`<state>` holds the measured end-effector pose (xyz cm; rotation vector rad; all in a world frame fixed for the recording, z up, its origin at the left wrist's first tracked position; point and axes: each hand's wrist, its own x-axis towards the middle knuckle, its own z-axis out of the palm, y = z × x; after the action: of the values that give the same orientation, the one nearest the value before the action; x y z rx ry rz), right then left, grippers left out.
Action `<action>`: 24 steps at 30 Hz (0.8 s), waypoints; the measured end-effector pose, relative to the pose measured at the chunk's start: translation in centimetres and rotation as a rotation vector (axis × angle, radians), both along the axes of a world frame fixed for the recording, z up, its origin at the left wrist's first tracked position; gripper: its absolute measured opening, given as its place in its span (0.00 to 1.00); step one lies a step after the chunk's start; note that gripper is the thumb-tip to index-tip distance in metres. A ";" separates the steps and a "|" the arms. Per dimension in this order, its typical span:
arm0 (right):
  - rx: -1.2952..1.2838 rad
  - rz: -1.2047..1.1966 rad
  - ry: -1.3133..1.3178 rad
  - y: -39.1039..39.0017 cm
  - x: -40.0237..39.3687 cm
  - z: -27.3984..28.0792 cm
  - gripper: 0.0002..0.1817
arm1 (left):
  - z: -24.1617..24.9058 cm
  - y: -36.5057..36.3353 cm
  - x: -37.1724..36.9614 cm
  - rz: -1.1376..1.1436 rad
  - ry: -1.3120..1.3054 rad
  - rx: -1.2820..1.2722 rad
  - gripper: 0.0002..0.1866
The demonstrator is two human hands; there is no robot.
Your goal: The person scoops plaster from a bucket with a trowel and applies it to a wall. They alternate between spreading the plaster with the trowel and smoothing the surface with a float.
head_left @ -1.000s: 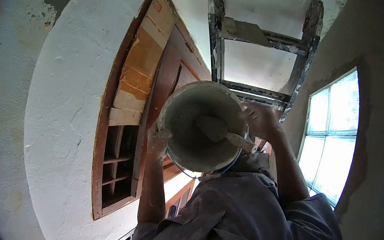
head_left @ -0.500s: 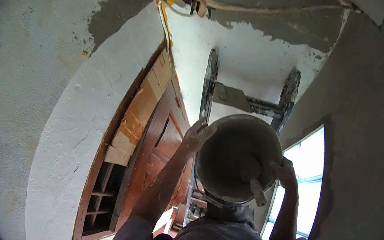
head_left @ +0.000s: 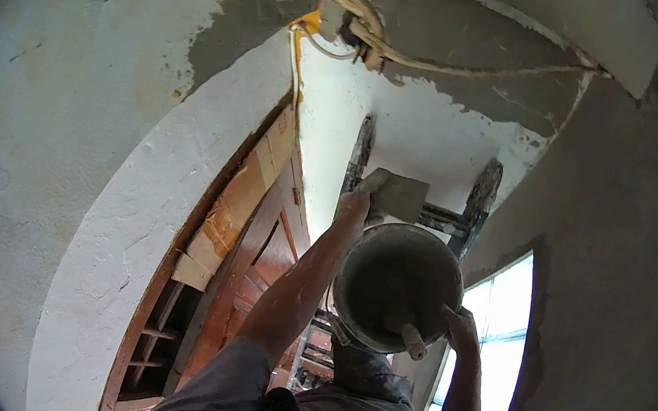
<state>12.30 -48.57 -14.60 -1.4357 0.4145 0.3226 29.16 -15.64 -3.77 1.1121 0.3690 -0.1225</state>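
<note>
A round bucket with a grey inside hangs in front of my chest. My right hand is closed on its right rim. A tool with a pale handle rests in it, the handle sticking out over the lower rim; its far end is hard to make out in the dark inside. Above the bucket, my left hand grips the left edge of a flat grey board, which is beside the ladder's crosspiece. Part of the left hand's fingers is hidden.
Dark ladder rails stand beyond the bucket. A reddish door and a frame with cardboard are at the left, a bright window at the right. Ropes and a yellow piece with cable cross the top.
My left hand has left the bucket's left rim and moved up to the board, taking hold of its edge. The view has shifted, and the bucket now appears lower and slightly smaller.
</note>
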 end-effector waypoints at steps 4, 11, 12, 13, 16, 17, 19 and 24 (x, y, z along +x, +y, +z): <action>0.055 -0.119 0.038 2.2 1.4 2.8 0.20 | 2.2 2.8 -6.1 -0.031 -0.058 -0.199 0.23; 0.045 -0.129 0.061 2.3 5.6 -0.4 0.24 | 1.4 7.0 -18.2 0.054 -0.231 -0.438 0.26; 0.046 -0.128 0.080 2.4 5.6 -0.1 0.25 | 1.0 7.4 -19.3 0.064 -0.259 -0.477 0.27; 0.038 -0.081 0.087 2.2 5.4 0.4 0.26 | 0.6 7.7 -20.2 0.092 -0.271 -0.491 0.27; 0.045 0.041 0.089 1.5 5.2 1.5 0.34 | -0.2 8.5 -22.0 0.117 -0.305 -0.527 0.27; 0.020 0.054 0.095 1.3 4.7 1.8 0.33 | -0.5 8.7 -22.5 0.124 -0.302 -0.522 0.27; -0.027 0.080 0.105 2.1 3.5 4.6 0.32 | -1.3 9.1 -23.1 0.136 -0.297 -0.510 0.27; -0.408 -0.074 -0.308 -1.1 3.0 1.2 0.35 | -1.3 9.1 -24.1 0.164 -0.330 -0.395 0.30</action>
<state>15.25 -49.66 -13.36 -1.8294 0.2890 -0.0509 5.04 -6.57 -5.09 0.6920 0.1296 0.1288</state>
